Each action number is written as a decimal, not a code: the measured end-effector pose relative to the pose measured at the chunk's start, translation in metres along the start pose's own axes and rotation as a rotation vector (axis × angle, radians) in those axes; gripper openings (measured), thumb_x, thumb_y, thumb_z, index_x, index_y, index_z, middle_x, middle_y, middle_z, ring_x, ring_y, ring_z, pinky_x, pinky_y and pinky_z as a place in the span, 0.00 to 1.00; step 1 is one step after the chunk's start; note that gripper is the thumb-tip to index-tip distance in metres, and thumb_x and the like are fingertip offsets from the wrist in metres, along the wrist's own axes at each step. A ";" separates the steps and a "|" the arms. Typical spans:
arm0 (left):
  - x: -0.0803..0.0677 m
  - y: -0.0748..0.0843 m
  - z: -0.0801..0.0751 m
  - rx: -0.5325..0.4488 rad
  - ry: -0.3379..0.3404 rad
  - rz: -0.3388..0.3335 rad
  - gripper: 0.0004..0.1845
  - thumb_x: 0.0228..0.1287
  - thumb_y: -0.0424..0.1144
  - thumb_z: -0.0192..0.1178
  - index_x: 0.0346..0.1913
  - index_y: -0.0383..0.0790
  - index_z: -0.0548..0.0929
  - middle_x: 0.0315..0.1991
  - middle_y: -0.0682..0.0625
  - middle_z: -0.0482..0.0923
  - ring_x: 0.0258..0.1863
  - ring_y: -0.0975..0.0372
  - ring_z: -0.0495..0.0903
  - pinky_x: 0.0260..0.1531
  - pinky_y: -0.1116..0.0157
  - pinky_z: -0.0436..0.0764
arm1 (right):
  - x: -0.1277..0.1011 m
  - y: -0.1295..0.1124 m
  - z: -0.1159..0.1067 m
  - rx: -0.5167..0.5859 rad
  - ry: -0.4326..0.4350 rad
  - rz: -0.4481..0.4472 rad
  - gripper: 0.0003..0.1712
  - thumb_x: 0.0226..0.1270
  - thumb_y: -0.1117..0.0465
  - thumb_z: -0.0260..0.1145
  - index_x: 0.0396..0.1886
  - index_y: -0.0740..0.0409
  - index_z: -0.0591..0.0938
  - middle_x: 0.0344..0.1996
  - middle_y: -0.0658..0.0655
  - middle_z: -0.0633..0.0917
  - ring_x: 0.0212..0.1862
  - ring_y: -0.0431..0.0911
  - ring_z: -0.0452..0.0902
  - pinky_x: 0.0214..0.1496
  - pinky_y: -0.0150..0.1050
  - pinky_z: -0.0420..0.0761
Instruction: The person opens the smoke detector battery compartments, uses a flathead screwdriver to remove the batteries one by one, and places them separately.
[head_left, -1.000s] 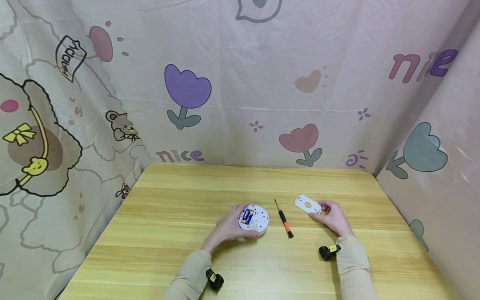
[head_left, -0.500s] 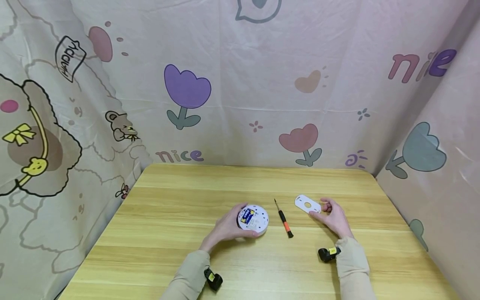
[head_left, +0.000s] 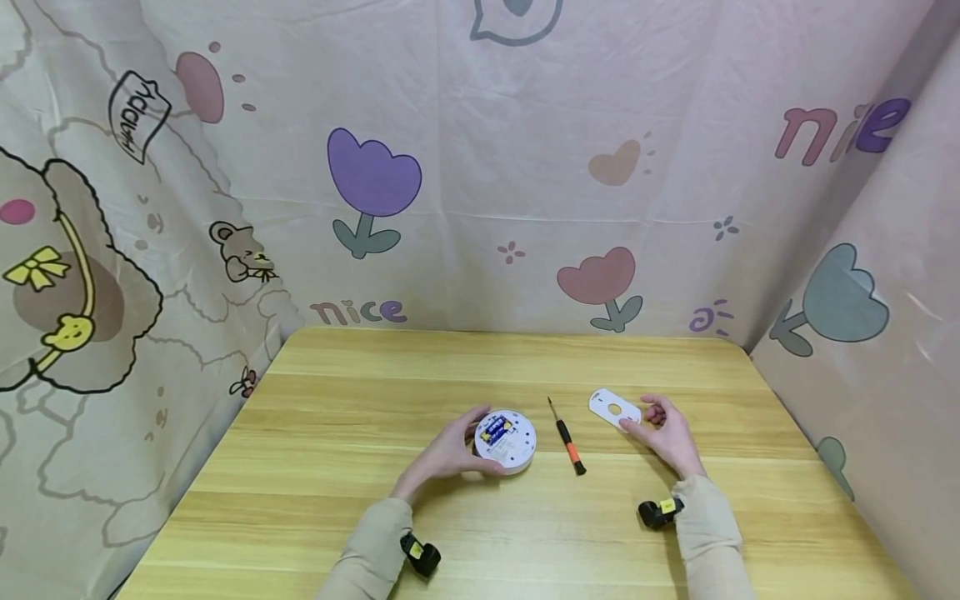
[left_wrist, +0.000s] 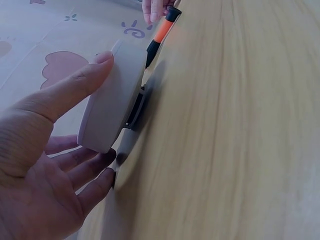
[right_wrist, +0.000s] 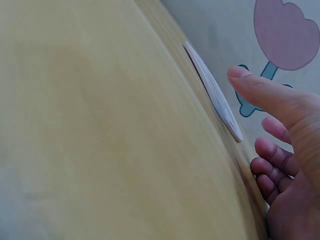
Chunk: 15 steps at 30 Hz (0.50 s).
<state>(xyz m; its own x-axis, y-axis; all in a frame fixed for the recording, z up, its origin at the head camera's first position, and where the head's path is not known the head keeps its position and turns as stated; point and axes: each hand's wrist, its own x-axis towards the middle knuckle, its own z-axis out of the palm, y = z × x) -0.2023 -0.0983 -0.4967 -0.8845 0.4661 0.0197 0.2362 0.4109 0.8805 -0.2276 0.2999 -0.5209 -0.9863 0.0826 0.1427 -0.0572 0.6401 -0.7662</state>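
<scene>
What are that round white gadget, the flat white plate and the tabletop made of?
The round white gadget looks like matte moulded plastic: smooth, even rim. The flat white oval plate, thin with a clean round hole, seems plastic too. The tabletop shows pale wood grain, possibly laminate rather than solid wood.

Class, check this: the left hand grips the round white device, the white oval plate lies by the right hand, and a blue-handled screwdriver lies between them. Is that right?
One detail is wrong: the screwdriver has an orange handle, not blue, as the head view shows. The rest stands: the left hand grips the round white device, and the white oval plate lies by the right hand.
</scene>
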 end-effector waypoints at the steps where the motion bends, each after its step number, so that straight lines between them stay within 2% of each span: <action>1: 0.000 0.000 -0.001 -0.015 -0.007 0.005 0.58 0.45 0.42 0.81 0.76 0.28 0.58 0.75 0.32 0.61 0.72 0.39 0.68 0.74 0.44 0.67 | 0.000 0.000 0.000 0.003 0.002 0.000 0.40 0.57 0.55 0.78 0.63 0.68 0.73 0.42 0.63 0.79 0.42 0.44 0.72 0.43 0.25 0.72; 7: -0.002 -0.003 -0.005 -0.109 -0.034 0.031 0.55 0.48 0.36 0.79 0.75 0.25 0.57 0.75 0.28 0.58 0.73 0.37 0.65 0.75 0.44 0.65 | -0.002 -0.003 0.004 0.014 0.020 -0.024 0.38 0.55 0.57 0.79 0.61 0.70 0.74 0.41 0.63 0.79 0.40 0.44 0.70 0.41 0.25 0.71; 15: -0.005 -0.004 -0.009 -0.147 -0.068 0.038 0.54 0.52 0.35 0.77 0.75 0.22 0.53 0.76 0.26 0.54 0.74 0.36 0.61 0.75 0.45 0.63 | -0.008 -0.013 0.010 -0.011 0.073 -0.027 0.34 0.53 0.57 0.80 0.55 0.68 0.76 0.38 0.61 0.74 0.39 0.47 0.66 0.38 0.29 0.67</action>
<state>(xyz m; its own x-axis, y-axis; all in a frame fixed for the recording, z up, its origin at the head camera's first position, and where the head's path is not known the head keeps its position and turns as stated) -0.2024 -0.1092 -0.4963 -0.8458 0.5328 0.0267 0.2032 0.2755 0.9396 -0.2202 0.2835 -0.5180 -0.9705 0.1205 0.2087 -0.0814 0.6512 -0.7545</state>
